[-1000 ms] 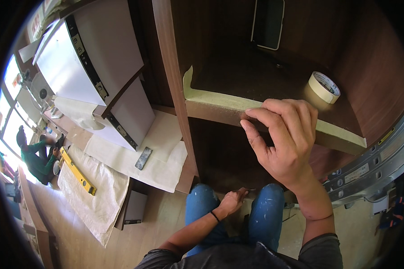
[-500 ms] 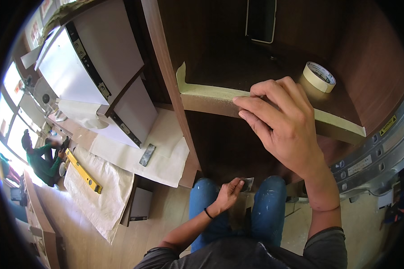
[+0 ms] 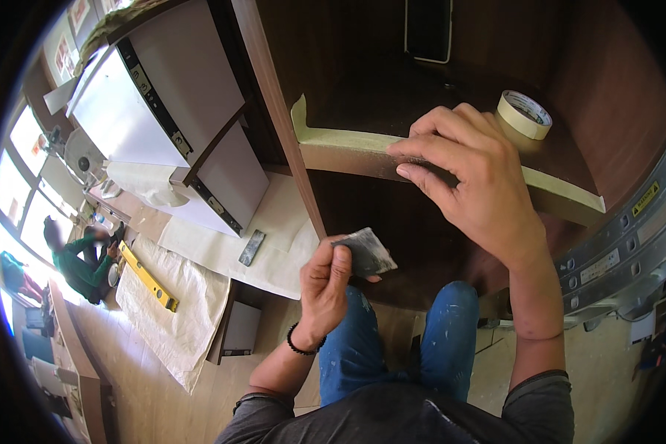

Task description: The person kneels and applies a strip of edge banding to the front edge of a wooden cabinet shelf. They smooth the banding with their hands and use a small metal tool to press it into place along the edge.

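Raised in front of the cabinet, my left hand point(image 3: 324, 285) pinches a flat grey rectangular piece point(image 3: 368, 255) with whitish smears between thumb and fingers. My right hand point(image 3: 481, 177) is at the front edge of a brown shelf point(image 3: 340, 160). Its fingertips touch that edge, with thumb and forefinger apart and nothing seen between them. Pale masking tape point(image 3: 348, 138) runs along the top of the edge, its left end turned up against the cabinet side. My right hand hides the middle of the strip. Behind that hand, a roll of masking tape point(image 3: 522, 118) lies on the shelf.
A phone-like dark rectangle point(image 3: 429, 29) leans at the cabinet's back. A metal ladder point(image 3: 607, 259) stands at right. To the left are a drawer unit point(image 3: 177, 96), a grey block point(image 3: 252, 248) on paper, a yellow spirit level point(image 3: 148, 277) and a seated person point(image 3: 81, 263).
My left hand has risen from between my knees to the cabinet front, bringing the grey piece up. My right thumb has come away from the forefinger at the shelf edge.
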The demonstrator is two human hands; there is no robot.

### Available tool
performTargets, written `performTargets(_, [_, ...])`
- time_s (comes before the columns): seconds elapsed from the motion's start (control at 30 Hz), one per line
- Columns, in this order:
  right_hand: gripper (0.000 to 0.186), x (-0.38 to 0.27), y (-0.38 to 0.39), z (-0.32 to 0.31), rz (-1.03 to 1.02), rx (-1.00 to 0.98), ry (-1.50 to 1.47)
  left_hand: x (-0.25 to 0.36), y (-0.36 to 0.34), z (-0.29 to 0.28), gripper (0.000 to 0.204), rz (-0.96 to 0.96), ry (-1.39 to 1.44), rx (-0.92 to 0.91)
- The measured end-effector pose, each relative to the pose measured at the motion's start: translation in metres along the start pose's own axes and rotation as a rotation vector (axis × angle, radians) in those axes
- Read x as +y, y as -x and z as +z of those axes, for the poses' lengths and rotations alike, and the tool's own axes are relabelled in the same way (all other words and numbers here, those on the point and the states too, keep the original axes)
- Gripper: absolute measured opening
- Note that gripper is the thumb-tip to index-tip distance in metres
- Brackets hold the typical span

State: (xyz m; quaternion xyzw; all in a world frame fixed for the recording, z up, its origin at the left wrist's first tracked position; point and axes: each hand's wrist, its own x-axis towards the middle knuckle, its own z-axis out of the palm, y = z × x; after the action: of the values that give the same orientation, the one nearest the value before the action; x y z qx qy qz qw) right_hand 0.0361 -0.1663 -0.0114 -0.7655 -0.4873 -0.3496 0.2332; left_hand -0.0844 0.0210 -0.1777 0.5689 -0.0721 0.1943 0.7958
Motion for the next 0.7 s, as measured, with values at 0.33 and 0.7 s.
performTargets(0.33, [0.016, 0.036, -0.022, -0.029, 0.085, -0.275, -0.375, 0.095, -0.043, 0.028, 0.033, 0.91, -1.115, 0.145])
performTargets(0.7, [0.02, 0.047, -0.006, -0.025, 0.169, -0.15, -0.29, 0.09, -0.084, 0.053, 0.049, 0.909, -1.625, 0.046])
